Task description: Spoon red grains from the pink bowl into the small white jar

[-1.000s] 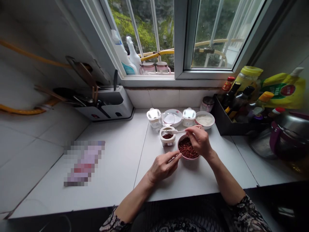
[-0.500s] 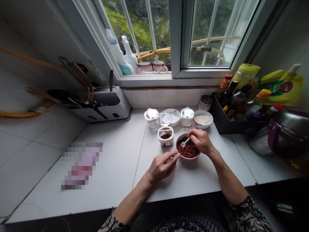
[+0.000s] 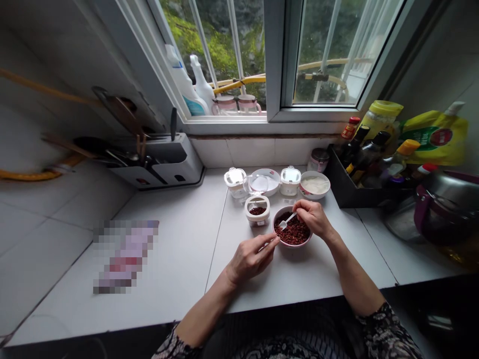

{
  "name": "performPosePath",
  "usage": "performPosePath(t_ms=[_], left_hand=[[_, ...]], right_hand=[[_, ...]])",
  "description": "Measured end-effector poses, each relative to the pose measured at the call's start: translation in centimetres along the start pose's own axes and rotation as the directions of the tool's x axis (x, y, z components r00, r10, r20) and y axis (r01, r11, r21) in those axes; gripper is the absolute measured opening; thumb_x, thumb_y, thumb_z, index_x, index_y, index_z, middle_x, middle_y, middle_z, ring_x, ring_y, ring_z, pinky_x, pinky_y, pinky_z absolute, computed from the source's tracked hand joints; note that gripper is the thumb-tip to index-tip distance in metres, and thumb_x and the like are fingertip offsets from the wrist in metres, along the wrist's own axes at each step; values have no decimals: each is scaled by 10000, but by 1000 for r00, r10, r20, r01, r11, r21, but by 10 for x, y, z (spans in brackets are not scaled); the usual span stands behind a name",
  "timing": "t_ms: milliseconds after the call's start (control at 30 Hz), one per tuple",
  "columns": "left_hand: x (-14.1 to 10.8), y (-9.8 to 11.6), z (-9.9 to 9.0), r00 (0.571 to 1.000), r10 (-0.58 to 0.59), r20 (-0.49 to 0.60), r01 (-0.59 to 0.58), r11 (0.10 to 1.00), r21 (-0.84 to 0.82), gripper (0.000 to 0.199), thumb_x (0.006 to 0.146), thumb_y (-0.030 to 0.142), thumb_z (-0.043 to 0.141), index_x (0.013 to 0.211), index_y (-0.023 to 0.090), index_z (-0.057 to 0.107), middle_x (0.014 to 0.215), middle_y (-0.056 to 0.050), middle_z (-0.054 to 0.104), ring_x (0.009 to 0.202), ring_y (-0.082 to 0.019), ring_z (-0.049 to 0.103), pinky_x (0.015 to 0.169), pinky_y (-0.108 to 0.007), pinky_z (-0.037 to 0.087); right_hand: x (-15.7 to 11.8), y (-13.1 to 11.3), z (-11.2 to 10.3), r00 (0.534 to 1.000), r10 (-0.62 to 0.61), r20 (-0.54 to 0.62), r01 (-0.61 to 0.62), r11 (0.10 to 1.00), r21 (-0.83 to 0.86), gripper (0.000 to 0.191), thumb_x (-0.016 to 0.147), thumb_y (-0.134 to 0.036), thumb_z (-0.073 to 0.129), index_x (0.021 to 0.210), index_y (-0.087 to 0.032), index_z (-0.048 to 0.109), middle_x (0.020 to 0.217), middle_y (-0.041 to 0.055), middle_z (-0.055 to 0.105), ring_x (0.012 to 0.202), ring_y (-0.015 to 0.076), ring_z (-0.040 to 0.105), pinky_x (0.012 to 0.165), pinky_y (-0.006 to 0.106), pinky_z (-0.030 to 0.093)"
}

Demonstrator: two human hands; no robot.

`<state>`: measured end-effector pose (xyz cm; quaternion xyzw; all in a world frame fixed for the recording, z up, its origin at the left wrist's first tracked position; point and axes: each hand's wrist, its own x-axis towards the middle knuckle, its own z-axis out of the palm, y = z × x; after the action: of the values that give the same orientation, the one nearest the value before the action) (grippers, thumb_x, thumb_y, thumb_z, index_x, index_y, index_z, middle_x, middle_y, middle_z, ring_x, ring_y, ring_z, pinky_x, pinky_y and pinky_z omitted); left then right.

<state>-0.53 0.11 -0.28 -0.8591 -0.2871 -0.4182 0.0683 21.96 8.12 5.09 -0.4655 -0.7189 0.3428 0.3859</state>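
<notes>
A small bowl [image 3: 292,245] with a pinkish outside holds dark red Sichuan peppercorns [image 3: 297,232]. My right hand [image 3: 313,218] grips a small white spoon [image 3: 286,222] by its handle, its scoop down at the peppercorns. With fingers closed together, my left hand [image 3: 251,257] holds the bowl's left rim; the thumb is mostly hidden. Just left of the bowl stands a clear spice jar [image 3: 257,219] with a cream collar and its lid raised, some peppercorns inside.
Behind are two lidded white spice jars [image 3: 235,182], [image 3: 290,180], a plate of white grains [image 3: 269,175] and a bowl of white powder [image 3: 315,185]. A black bottle rack [image 3: 348,192] and a steel pot [image 3: 449,209] stand right. A knife holder [image 3: 168,164] is left.
The spoon's scoop has shifted very slightly left among the peppercorns. Both hands stay in nearly the same place, and the view has moved a little.
</notes>
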Motion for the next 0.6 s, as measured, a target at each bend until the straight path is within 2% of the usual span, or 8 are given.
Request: performPosePath(t_ms=[333,600], left_hand=[[-1,0,-1,1000,-12,6,12,1000,-4,437,942,97,494,1373,170,513,1108,-142,704,929,-185,717,758,-273,615],[-1,0,0,1000,-9,12,9,1000,11,438,939,94,491,1371,168,511,1097,-142,706,913,-188,721,747,-274,617]], right_hand=[[2,-2,-5,995,88,-35,-84,991,107,143,732,-250,491,705,-200,623,516,-36,536,496,131,495,523,255,394],[3,-7,-4,984,177,-21,-164,944,288,135,681,-292,539,683,-188,625,491,-35,544,463,118,476,492,251,381]])
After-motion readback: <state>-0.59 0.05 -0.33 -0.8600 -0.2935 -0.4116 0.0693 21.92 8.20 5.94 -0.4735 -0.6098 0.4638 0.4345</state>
